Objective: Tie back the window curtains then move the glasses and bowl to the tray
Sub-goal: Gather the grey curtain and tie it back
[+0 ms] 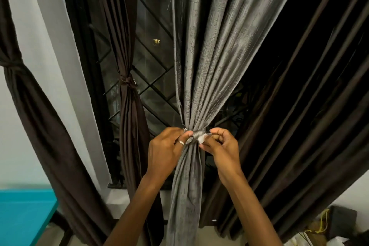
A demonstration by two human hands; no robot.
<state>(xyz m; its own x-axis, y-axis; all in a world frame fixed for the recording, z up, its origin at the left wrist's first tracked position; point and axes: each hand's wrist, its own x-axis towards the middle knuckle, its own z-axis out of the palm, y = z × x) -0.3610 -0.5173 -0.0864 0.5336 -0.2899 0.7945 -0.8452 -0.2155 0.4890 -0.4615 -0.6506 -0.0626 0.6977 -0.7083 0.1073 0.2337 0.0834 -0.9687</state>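
Fingers first: the left hand has thumb + fingers pinched on one end of the tie. The right hand pinches the other end w/ curled fingers, and a bit of white shows btw them. So both hands are closed on the tie, neither loose, and there's a ring on the left one. The tie goes round the grey curtain right where it's bunched, low in the middle of the view, w/ a hand touching each side of the bunch. IMO the knot is being pulled snug and isn't done yet, but the fingers cover it, so I can't tell how it fastens. Going outward, the brown curtain just left of it is already tied at its waist, and so is the far-left curtain by the wall. The window w/ its diamond grille shows btw brown and grey. On the right the dark curtain hangs in long folds. I see no tie on it, tho its lower part runs out of view, so it may be next. Progress-wise I'd guess we're well into the curtain half. The glasses, bowl and tray aren't in view at all, so that whole half is left afaict. There's a teal table bottom left and some clutter bottom right.
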